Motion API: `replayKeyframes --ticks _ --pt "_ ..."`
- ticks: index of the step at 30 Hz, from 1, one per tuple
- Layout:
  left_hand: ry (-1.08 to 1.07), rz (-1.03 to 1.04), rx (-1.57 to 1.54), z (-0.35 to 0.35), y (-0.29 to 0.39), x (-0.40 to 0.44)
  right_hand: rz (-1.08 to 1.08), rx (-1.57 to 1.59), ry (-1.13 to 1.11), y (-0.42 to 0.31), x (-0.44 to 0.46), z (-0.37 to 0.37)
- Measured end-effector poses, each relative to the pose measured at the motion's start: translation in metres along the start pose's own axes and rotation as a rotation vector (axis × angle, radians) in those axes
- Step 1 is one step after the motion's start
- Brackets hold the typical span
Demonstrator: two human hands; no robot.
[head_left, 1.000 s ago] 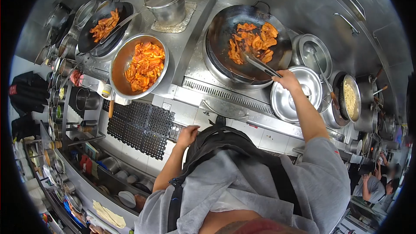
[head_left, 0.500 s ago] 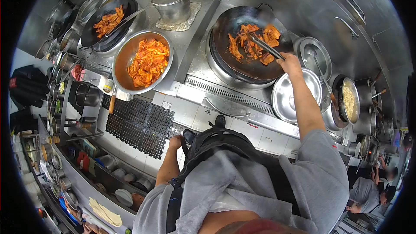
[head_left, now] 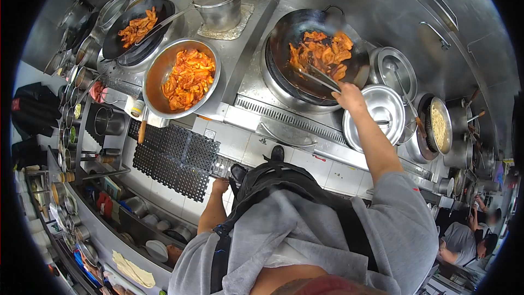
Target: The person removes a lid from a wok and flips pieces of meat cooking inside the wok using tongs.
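Observation:
My right hand [head_left: 350,98] is closed around metal tongs [head_left: 323,78], whose far ends reach into the large black wok [head_left: 284,34] on the right burner. Red-orange sauced meat pieces [head_left: 327,52] lie in that wok, and the tongs touch them near its front left. Down beside my dark apron [head_left: 273,177] hangs my left hand [head_left: 220,185], its fingers curled and nothing visible in them. Left of the wok, a steel bowl [head_left: 150,76] holds more of the red meat. Just beyond my right hand sits a round steel lid [head_left: 363,123].
A smaller wok [head_left: 112,43] with similar meat stands at the far left. A lidded steel pot [head_left: 218,13] rests between the burners. Noodles fill a pan [head_left: 448,125] at right. A perforated black mat [head_left: 174,158] covers the floor. Another person [head_left: 461,240] is at far right.
My right hand has moved slightly left and toward me, and the tongs have swung to the wok's front. The meat pieces have shifted and bunched to the right. My left hand stays low.

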State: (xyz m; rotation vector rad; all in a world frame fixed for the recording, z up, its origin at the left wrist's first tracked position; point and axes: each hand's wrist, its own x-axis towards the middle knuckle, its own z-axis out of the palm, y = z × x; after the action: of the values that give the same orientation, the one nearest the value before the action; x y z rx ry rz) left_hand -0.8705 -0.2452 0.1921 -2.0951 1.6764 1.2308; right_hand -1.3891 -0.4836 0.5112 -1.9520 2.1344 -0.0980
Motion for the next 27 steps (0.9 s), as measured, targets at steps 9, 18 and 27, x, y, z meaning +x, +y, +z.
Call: replayKeyframes --ticks 9,18,27 --pt "0.015 -0.018 -0.133 0.016 -0.011 0.022 0.014 0.232 0.031 0.028 0.010 -0.007" --pt "-0.017 -0.100 -0.070 0.009 -0.006 0.024 0.445 0.373 -0.177 0.088 -0.056 -0.025" --pt "0.012 -0.001 0.066 0.009 -0.007 0.052 0.165 0.027 0.059 0.063 -0.068 -0.040"
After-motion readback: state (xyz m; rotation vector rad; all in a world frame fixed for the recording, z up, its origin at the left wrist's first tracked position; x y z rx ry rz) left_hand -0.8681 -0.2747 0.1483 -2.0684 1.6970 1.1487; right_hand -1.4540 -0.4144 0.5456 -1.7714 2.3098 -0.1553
